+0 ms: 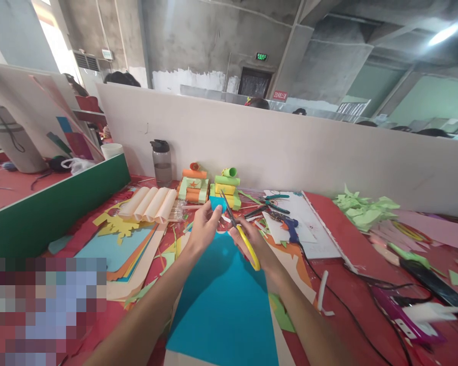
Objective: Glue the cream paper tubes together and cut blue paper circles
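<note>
A small blue paper piece is pinched in my left hand, raised above the work surface. In my right hand is a pair of scissors with yellow handles; its blades point up and lie close to the small piece's right edge. Whether the blades touch the paper, I cannot tell. Below both hands lies a large blue sheet. Just beyond the hands stand two paper models built from rolled tubes, one orange and green, the other green and yellow.
A water bottle stands by the white partition. At left are rolled cream paper and stacked coloured sheets. Toward the right lie pliers, a blue glue gun, a purple power strip with cables, and green scraps.
</note>
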{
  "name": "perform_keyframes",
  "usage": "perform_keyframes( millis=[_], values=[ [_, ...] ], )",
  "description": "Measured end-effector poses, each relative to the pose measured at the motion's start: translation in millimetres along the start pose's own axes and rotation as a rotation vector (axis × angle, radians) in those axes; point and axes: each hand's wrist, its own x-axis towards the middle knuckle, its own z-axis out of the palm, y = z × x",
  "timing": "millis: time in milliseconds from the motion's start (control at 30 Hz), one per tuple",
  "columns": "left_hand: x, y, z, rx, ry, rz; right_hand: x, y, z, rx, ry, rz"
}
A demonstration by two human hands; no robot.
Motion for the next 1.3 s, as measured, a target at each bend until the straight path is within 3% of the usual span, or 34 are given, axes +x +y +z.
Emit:
perform_keyframes(
  millis=[233, 567, 967, 1133, 1300],
  values=[
    [4.6, -3.0, -7.9, 0.053, -0.091, 0.006, 1.2, 0.4, -6.2, -0.055, -0.006, -0.01],
    [5.3, 0.3, -9.2, 0.044, -0.093, -0.045, 1.9, 2.5, -5.0, -0.04, -0.027, 0.004],
    [8.6, 5.8, -15.0, 0.047, -0.217, -0.085, 0.5, -0.4, -17.2, -0.066, -0.094, 0.01],
    [7.4, 4.7, -12.0, 0.003, -0.195, -0.102, -0.8, -1.0, -20.2, -0.062, -0.076, 0.011],
    [-1.2, 5.2, -2.6, -0.116, -0.162, -0.159, -1.7, 4.1, -8.3, 0.075, -0.071, 0.027]
  ],
)
